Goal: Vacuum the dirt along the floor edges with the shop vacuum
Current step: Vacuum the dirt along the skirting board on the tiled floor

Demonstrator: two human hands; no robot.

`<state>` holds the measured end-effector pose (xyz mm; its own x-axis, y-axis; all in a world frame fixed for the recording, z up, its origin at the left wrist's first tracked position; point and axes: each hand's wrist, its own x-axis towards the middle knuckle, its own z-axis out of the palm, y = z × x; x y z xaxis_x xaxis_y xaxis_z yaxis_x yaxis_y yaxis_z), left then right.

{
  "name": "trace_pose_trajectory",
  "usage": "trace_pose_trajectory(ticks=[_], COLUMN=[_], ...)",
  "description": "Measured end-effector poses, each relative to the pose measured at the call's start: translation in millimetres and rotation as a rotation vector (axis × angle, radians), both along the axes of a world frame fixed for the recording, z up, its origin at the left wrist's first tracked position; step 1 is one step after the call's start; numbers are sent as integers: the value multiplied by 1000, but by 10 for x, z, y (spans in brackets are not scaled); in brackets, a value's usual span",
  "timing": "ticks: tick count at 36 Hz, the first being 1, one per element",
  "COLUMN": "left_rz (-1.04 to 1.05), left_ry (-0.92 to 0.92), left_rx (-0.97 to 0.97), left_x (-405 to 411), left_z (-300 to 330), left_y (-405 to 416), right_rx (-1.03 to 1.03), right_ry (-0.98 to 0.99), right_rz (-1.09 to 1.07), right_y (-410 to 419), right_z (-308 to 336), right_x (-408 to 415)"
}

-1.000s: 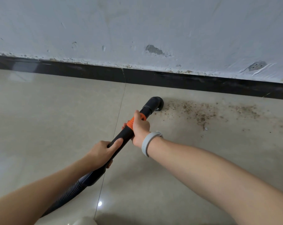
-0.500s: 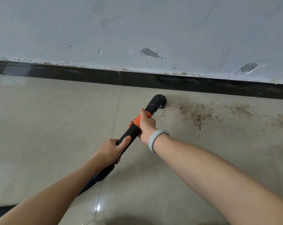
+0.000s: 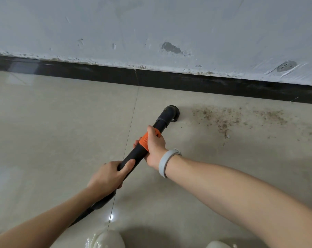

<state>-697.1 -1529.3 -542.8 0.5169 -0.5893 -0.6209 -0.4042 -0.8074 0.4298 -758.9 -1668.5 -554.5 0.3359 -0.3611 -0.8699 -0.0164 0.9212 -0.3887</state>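
Gripping the black vacuum wand point(image 3: 133, 158) with both hands — right hand point(image 3: 156, 146) wrapping forward around the smooth orange collar point(image 3: 144, 141), thumb lying along the top; left hand point(image 3: 109, 176) clasping the matte black tube farther back, thumb pressing the upper side. Wearing a pale grey rubbery band point(image 3: 165, 163) on the right wrist. Running diagonally from lower left to upper right, the rigid round tube ending in a curved black elbow nozzle point(image 3: 170, 113) pointing down at the floor, near the skirting but apart from it; whether touching the tile cannot be told. Trailing behind the left hand into a ribbed, flexible hose point(image 3: 91, 210), mostly hidden under the left forearm. Lying just right of the nozzle, a scatter of brown gritty dirt point(image 3: 221, 120) — crumbs and fine dust spreading rightward along the wall edge. Shining underneath, the glossy beige floor tile point(image 3: 53, 122), with a thin grout line point(image 3: 132, 122) crossing beneath the wand. Bordering the floor, a polished black skirting strip point(image 3: 98, 76), its upper edge ragged with flaking paint. Rising above, a rough whitish plaster wall point(image 3: 151, 20), chipped in grey patches. Showing at the bottom edge, two pale rounded shoe toes point(image 3: 108, 239).
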Motion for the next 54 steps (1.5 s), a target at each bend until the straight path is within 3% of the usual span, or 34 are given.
trace_pose_trajectory(ticks=[16,40,54], left_rz=[114,-218,-105], left_ry=[24,-39,-215], left_rx=[76,60,25], left_x=[102,-288,-209], left_z=[89,-23,-1], left_y=[904,-30,-85], right_rx=[132,-66,-135], right_ry=[-46,167,160], right_rz=[170,20,154], right_y=[791,85,-89], right_z=[124,138,230], right_x=[205,-565,-240])
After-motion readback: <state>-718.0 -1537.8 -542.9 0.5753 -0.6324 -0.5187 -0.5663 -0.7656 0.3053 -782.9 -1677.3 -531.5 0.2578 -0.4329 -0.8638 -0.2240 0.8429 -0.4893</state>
